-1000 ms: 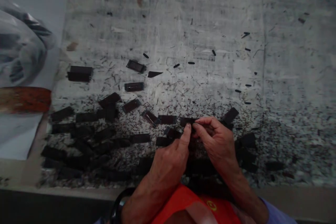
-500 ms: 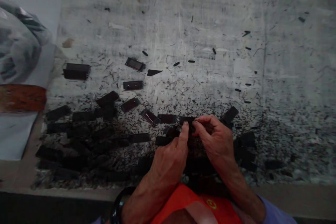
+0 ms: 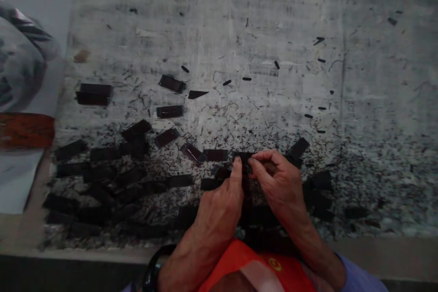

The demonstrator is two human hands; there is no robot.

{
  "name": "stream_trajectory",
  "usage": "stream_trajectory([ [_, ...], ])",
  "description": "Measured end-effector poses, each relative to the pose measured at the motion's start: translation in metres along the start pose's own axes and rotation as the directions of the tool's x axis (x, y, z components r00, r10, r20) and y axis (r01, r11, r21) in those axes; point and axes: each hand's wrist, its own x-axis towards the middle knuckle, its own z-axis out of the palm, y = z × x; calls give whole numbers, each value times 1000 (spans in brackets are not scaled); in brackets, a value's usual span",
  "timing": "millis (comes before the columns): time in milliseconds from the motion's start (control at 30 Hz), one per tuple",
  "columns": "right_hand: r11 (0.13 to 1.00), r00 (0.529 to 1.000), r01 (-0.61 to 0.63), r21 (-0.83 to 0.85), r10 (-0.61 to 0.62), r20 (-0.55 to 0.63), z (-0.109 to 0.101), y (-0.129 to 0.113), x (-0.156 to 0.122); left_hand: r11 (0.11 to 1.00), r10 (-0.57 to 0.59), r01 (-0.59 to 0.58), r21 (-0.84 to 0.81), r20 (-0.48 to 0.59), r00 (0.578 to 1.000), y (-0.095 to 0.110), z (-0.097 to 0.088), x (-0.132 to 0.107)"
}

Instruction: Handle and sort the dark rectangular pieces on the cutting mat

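A small, dark rectangular piece (image 3: 241, 155) lies flat in front of me, near the table's front. My left hand (image 3: 221, 203) presses its index fingertip down on this piece, with the other fingers curled under. At the piece's right end, my right hand (image 3: 278, 175) pinches with thumb and index finger; what is between those fingertips is too dark to make out fully. Touching or close to the left is a similar dark piece (image 3: 215, 155), and another dark piece (image 3: 211, 184) sits beside my left hand. Part of the pile is hidden under my wrists.
Many dark pieces (image 3: 99, 173) are heaped at the front left, and more (image 3: 320, 180) lie right of my hands. Thin black scraps litter the pale, stained table surface (image 3: 219, 23). A clear plastic bag (image 3: 20, 64) and an orange-brown object (image 3: 27, 130) are at the left edge.
The whole view has shifted slightly, so the table's things appear a little further left. Both hands keep nearly the same pose on the dark piece.
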Motion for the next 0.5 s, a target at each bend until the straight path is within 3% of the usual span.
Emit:
stream_trajectory([
  [233, 967, 986, 160, -196, -167, -17, 0, 0, 4, 1000, 0, 0, -4, 13, 1000, 0, 0, -2],
  [400, 918, 952, 254, -304, -292, -87, -9, 1, 1, 1000, -16, 16, 1, 20, 1000, 0, 1, -1],
  [500, 865, 907, 344, -364, -407, -110, -16, 5, -8, 1000, -16, 16, -11, 23, 1000, 0, 1, 0],
])
